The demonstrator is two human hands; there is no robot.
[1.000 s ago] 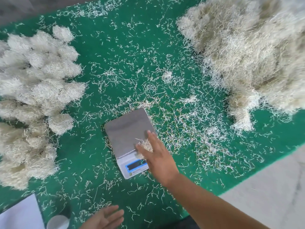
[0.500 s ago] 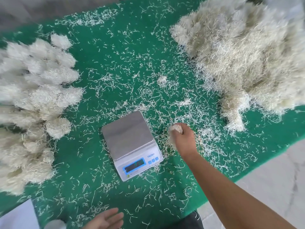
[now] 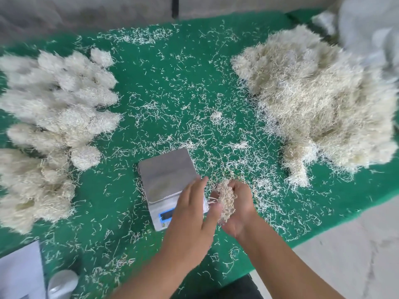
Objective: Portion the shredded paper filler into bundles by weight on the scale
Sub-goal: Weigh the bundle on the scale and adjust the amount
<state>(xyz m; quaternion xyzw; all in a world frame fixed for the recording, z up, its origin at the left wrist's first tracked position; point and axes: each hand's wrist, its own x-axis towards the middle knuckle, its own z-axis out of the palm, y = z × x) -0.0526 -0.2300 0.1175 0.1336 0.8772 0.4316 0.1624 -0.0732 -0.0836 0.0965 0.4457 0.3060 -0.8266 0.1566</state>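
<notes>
Presently the green worktop (image 3: 164, 87) carries a big loose heap (image 3: 319, 100) of shredded paper at right and finished bundles (image 3: 54, 117) stacked at left, stray shreds between. Scale (image 3: 167, 176) sits near centre, platform bare, display partly hidden by the left hand (image 3: 192, 214). Left hand: fingers straight, flat over the scale's front edge, holding nothing. Right hand (image 3: 236, 203): fingers curled round a small clump (image 3: 225, 198) just right of the scale. Judgement: clump is under-weight stock. Set it mid-platform, lift both hands clear, read, then add pinches from the heap.
</notes>
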